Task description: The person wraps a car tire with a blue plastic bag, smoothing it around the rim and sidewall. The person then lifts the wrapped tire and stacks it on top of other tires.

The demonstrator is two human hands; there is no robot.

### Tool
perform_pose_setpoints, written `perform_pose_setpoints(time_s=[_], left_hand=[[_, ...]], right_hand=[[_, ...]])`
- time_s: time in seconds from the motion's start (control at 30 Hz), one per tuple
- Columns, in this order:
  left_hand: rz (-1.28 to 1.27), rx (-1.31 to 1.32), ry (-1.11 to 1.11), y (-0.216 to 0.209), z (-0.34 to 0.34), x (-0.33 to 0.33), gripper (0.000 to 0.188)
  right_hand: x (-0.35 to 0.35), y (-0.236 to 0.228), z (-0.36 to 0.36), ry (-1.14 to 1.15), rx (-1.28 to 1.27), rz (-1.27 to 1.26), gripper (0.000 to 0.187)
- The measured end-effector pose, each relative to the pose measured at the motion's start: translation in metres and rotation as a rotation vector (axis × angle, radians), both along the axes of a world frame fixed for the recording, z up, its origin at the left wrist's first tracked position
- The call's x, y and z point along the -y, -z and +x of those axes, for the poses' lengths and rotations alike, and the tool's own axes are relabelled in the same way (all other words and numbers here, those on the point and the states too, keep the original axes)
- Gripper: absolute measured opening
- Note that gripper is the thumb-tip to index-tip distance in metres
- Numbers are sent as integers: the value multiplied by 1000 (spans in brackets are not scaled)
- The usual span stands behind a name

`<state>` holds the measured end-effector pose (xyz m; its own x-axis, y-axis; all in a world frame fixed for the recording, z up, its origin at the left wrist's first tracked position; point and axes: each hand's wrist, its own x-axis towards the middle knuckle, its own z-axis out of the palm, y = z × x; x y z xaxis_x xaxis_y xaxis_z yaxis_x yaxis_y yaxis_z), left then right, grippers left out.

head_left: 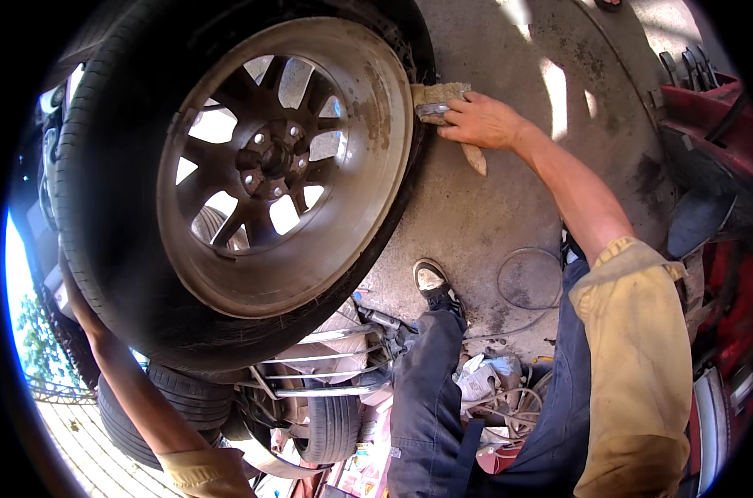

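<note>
A large black tyre (115, 224) on a dark multi-spoke wheel (356, 178) fills the upper left, its brownish inner barrel facing me. My right hand (486, 123) is closed around a wide flat brush (443, 91), whose wooden handle points down below my fingers. The bristles reach the right side of the wheel, by the seam between rim and tyre; whether they press on it I cannot tell. My left forearm (115, 357) runs up along the outer left side of the tyre. Behind the tread my left hand is hidden.
Beneath the tyre is a chrome tubular frame (327, 390). Other tyres (190, 394) lie stacked at lower left. A bin of cords and rags (497, 390) sits between my legs. A thin hose (530, 251) loops on the concrete floor (509, 199). At right stands a red tool cart (717, 116).
</note>
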<state>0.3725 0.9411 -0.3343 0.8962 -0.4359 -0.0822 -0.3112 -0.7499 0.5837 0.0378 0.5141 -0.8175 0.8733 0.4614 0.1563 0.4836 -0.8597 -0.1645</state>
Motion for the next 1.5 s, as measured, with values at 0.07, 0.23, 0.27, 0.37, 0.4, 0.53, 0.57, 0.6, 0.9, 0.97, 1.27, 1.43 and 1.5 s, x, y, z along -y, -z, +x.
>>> perform_pose_setpoints(time_s=[0.07, 0.23, 0.27, 0.37, 0.4, 0.53, 0.57, 0.6, 0.9, 0.97, 1.27, 1.43, 1.5], left_hand=[[157, 123, 55, 18, -22, 23, 52], [399, 321, 173, 11, -37, 10, 51], [268, 235, 95, 17, -50, 31, 51], [146, 151, 35, 20, -67, 65, 51], [150, 148, 44, 20, -74, 74, 51], [278, 272, 237, -4, -78, 55, 51], [293, 322, 278, -8, -77, 43, 51], [245, 284, 224, -3, -92, 54, 50], [430, 491, 332, 5, -109, 52, 49], [342, 360, 202, 11, -102, 43, 50], [254, 232, -84, 7, -139, 148, 83], [309, 208, -39, 27, -130, 175, 80], [238, 238, -33, 28, -130, 165, 81]], right_hand=[[19, -32, -2, 344, -9, 302, 24], [47, -162, 57, 715, 62, 1560, 32], [52, -178, 64, 742, -40, 1713, 28], [40, -146, 85, 1049, -31, 2502, 24], [31, -136, 92, 1318, -102, 2571, 18], [-7, -57, 107, 1503, -225, 3074, 23], [-7, -43, 112, 1583, -295, 3101, 25], [-7, -29, 112, 1669, -356, 3120, 27], [-176, -33, -114, 2198, -824, 1827, 29], [-185, -130, -151, 2111, -747, 2246, 19], [11, -515, -379, 1875, 425, 951, 28], [151, -557, -620, 2306, 842, 103, 31], [199, -533, -692, 2264, 664, -199, 33]])
